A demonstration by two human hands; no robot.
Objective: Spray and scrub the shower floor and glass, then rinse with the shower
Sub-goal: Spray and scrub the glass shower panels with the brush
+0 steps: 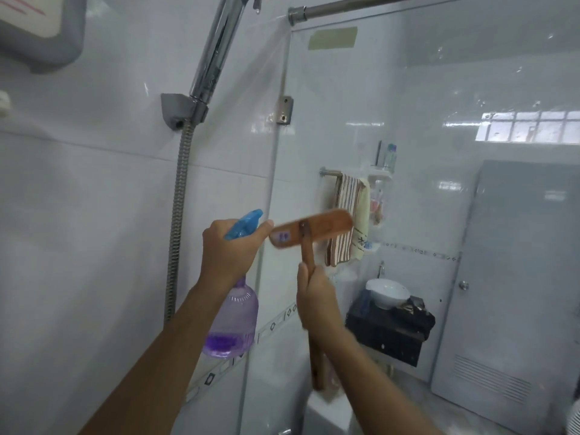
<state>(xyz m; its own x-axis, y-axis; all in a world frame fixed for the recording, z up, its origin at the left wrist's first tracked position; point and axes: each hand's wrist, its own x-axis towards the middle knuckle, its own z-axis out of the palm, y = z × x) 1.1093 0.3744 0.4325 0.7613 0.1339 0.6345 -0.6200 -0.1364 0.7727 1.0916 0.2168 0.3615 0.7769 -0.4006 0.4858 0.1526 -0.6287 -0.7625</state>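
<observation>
Head view | left hand [232, 249] grips bottle [233, 318] at its neck — light, little liquid, likely slippery | right hand [317, 296] clenches brush [310, 232] handle — stiff wood, I judge; head near left edge of glass [408, 105].

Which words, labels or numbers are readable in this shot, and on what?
None legible.
Sticker on the brush: blurred.
Red marks on the grey wall box: blurred, cut off.
Dark print on the towel: too small.
Tape on the glass: blank.
Spray bottle: no label visible.
</observation>
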